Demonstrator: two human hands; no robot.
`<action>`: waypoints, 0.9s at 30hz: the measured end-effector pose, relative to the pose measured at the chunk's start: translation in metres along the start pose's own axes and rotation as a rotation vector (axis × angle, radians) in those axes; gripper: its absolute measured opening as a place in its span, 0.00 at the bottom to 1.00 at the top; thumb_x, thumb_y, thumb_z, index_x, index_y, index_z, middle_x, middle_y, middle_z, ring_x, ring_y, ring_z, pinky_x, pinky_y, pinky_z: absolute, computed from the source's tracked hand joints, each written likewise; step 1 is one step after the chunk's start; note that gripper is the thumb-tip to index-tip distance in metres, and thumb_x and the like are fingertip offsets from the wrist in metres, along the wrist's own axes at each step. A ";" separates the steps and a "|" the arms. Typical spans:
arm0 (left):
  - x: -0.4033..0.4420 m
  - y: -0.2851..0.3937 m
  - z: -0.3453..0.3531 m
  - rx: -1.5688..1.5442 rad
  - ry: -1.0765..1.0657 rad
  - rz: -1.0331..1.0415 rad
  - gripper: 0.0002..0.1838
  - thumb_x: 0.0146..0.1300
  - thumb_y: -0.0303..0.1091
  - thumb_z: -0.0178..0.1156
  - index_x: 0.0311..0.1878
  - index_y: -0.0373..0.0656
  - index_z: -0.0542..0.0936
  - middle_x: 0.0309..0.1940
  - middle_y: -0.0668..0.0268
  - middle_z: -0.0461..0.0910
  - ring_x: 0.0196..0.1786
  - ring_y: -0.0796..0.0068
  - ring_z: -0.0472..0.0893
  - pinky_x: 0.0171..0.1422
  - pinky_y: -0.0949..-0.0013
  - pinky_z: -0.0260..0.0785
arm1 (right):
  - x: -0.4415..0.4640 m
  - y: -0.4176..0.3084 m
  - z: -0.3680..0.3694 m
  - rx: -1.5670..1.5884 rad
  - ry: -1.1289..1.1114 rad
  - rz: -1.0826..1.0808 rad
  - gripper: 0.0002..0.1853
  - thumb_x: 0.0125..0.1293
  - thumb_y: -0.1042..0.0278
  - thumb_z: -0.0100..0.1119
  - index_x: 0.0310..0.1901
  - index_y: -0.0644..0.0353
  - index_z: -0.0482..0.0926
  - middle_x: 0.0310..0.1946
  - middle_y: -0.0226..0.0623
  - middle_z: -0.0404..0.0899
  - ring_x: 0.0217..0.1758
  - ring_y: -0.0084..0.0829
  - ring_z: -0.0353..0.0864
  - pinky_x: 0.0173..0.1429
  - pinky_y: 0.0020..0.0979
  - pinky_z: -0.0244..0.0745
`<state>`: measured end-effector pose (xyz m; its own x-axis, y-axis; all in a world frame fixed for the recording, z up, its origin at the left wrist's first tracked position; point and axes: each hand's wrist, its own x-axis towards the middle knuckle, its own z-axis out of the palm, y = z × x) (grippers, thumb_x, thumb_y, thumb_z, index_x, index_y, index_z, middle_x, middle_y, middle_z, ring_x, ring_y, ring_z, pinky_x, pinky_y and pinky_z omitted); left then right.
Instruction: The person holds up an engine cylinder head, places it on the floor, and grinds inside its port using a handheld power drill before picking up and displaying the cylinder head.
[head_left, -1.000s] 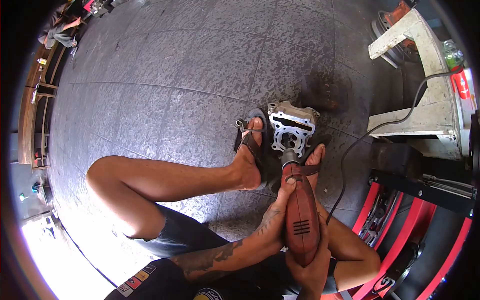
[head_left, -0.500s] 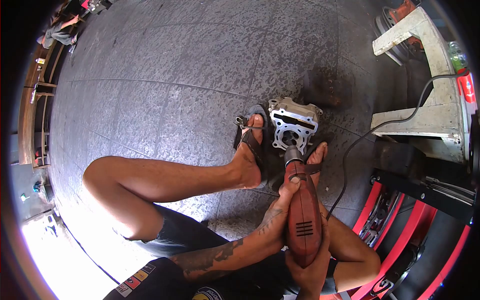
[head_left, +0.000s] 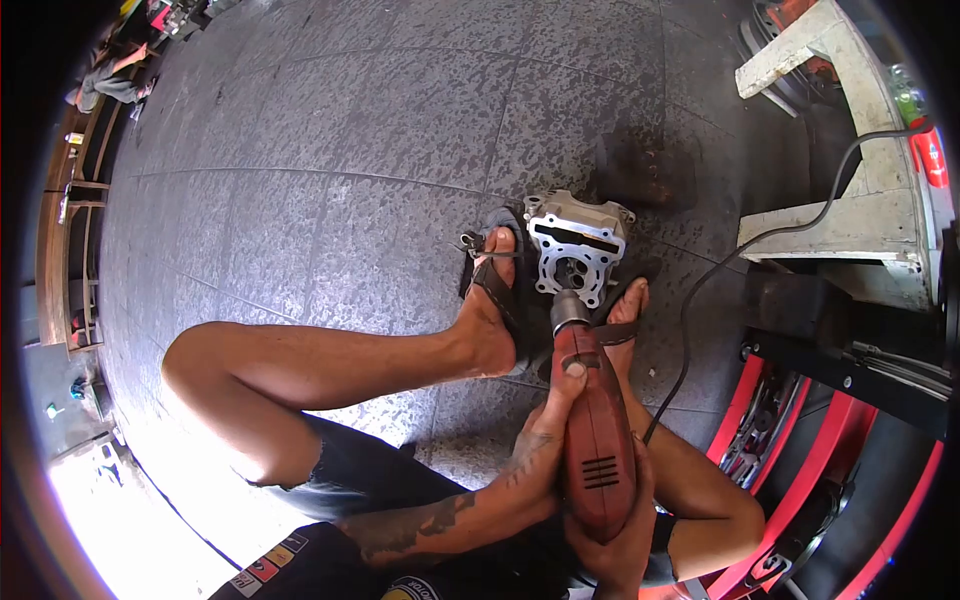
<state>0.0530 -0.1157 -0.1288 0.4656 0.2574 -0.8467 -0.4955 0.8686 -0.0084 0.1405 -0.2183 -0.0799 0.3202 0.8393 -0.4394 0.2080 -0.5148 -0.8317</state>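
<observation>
A red electric drill [head_left: 598, 440] points away from me at a silver metal cylinder head [head_left: 578, 240], which stands on the floor between my sandalled feet. My left hand [head_left: 548, 425] is wrapped round the front of the drill body, its thumb on top behind the chuck [head_left: 569, 309]. At the rear, my right hand [head_left: 622, 550] grips the drill's back and handle; most of those fingers are hidden underneath. The chuck's tip is at the round chamber opening in the cylinder head's machined face. Whether the bit touches the metal is hard to make out.
A dark power cord [head_left: 690, 310] runs from the drill up to the right, across a worn white wooden stand [head_left: 850, 235]. Red-framed racks with tools [head_left: 810, 470] stand close on my right. Another person [head_left: 110, 85] sits at the far left by wooden shelving [head_left: 62, 220].
The drill's front end and chuck have shifted slightly left and back towards me, my left hand moving along. The cylinder head appears slightly further left as the view shifts.
</observation>
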 end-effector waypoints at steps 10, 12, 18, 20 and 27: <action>0.016 0.008 0.009 0.064 -0.053 0.070 0.35 0.60 0.64 0.59 0.58 0.45 0.68 0.45 0.61 0.76 0.45 0.69 0.78 0.50 0.63 0.73 | 0.014 0.011 0.002 -0.020 0.052 -0.040 0.50 0.43 0.73 0.70 0.70 0.63 0.53 0.57 0.53 0.75 0.61 0.43 0.77 0.64 0.37 0.70; 0.013 0.007 0.006 0.062 -0.035 0.050 0.35 0.60 0.63 0.59 0.59 0.45 0.68 0.45 0.62 0.76 0.46 0.69 0.78 0.50 0.63 0.73 | 0.012 0.011 0.004 -0.019 0.056 -0.056 0.50 0.44 0.73 0.69 0.70 0.63 0.53 0.57 0.53 0.75 0.61 0.43 0.77 0.64 0.37 0.70; 0.009 0.010 -0.002 0.045 -0.031 0.023 0.35 0.60 0.63 0.59 0.59 0.46 0.68 0.45 0.62 0.75 0.46 0.70 0.77 0.51 0.64 0.73 | 0.007 0.005 0.011 -0.085 0.031 -0.056 0.49 0.45 0.73 0.69 0.70 0.65 0.53 0.56 0.54 0.74 0.60 0.44 0.77 0.63 0.38 0.71; 0.010 0.012 -0.001 0.056 -0.077 0.026 0.35 0.60 0.63 0.59 0.59 0.46 0.68 0.46 0.62 0.75 0.46 0.70 0.77 0.50 0.64 0.73 | 0.010 0.004 0.014 -0.041 0.072 -0.065 0.49 0.45 0.73 0.69 0.70 0.65 0.53 0.57 0.55 0.74 0.60 0.46 0.77 0.63 0.39 0.71; 0.007 0.012 -0.003 0.033 -0.022 0.002 0.34 0.61 0.62 0.59 0.59 0.46 0.68 0.45 0.62 0.75 0.45 0.69 0.78 0.49 0.64 0.74 | 0.006 0.004 0.014 0.053 0.019 0.047 0.49 0.43 0.77 0.65 0.70 0.68 0.52 0.61 0.49 0.68 0.65 0.37 0.70 0.68 0.35 0.63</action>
<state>0.0479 -0.1047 -0.1361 0.4806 0.2685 -0.8348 -0.4724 0.8813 0.0115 0.1306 -0.2131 -0.0908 0.3462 0.8108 -0.4719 0.1432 -0.5428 -0.8276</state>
